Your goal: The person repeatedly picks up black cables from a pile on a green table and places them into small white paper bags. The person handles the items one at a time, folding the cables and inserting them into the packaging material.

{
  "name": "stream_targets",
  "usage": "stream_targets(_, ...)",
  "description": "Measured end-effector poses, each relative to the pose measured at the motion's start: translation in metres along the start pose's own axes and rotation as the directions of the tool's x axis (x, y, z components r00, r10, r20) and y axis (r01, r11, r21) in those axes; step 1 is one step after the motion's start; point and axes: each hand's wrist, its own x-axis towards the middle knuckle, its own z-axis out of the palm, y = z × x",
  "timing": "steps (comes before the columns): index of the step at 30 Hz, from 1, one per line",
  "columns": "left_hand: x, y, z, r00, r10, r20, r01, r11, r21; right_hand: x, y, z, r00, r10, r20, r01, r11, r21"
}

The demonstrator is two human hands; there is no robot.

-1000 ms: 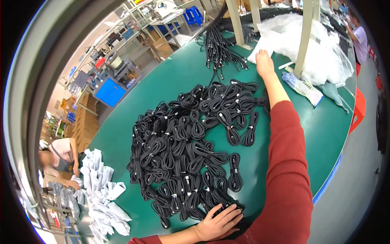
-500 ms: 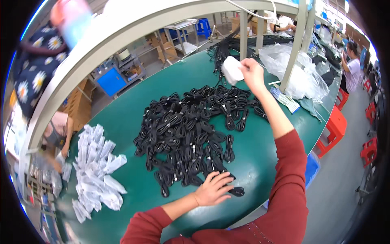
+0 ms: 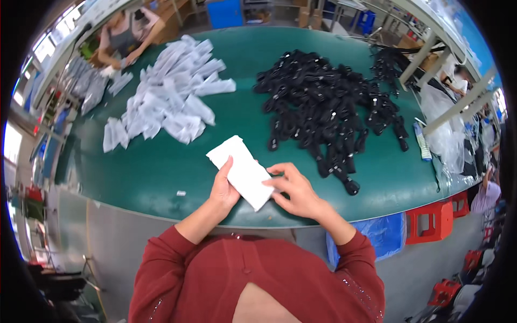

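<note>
One green bench [image 3: 134,177] spreads ahead of the left hand [image 3: 223,188] and right hand [image 3: 295,191]; beyond, rightward, one heap of black cables [image 3: 328,107], leftward one of white pouches [image 3: 168,89], both uncountable. Between the hands, one white packet [image 3: 242,169], likely light, pliable, slippery, best held by its long edges: left clasps it; right, half-curled, touches, grip unclear.

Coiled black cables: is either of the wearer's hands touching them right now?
No, the left hand and right hand are both at the white rectangular packet, apart from the coiled black cables.
</note>
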Motion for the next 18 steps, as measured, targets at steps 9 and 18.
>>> stream_targets(9, -0.052, 0.038, -0.060, 0.905, 0.419, 0.073, -0.424, 0.876, 0.229, 0.015, -0.048, 0.114, 0.881, 0.473, -0.004, -0.469, 0.876, 0.110)
stream_targets(18, -0.077, 0.060, -0.080, 0.729, 0.518, 0.448, -0.671, 0.673, 0.313, 0.019, -0.052, 0.152, 0.782, 0.582, 0.223, -0.548, 0.471, 0.692)
